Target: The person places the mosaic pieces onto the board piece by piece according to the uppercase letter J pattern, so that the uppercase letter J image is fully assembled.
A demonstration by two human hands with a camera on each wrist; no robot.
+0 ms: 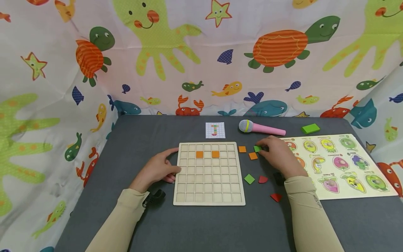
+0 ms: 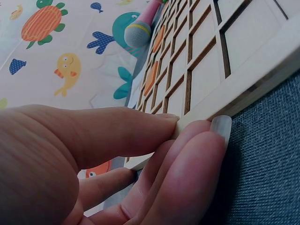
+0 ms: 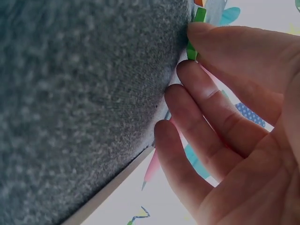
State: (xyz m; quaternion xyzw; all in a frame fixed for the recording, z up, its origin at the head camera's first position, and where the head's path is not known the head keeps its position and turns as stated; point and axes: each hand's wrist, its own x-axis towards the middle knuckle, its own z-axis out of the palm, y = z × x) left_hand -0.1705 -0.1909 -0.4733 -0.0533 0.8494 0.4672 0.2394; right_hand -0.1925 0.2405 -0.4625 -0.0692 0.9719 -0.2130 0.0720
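The right hand pinches a green tile between thumb and forefinger, the other fingers loosely bent; that tile is at the tabletop, to the right of the wooden grid board; the left hand touches the board's left edge, its forefinger reaching to the far left corner, its thumb against the rim and the other fingers bent alongside, though I cannot tell whether they pinch the wood; in the board's second row from the far side sit two orange squares, one bare cell between them; just beside the green tile lie two loose orange tiles; nearer the person are another green square and two red pieces; beyond the board lies a small card with a coloured J-shaped pattern; to its right rest a pink toy microphone and a green block; a fruit picture board lies partly behind the right forearm; a cloth with sea animals hangs behind the grey table.
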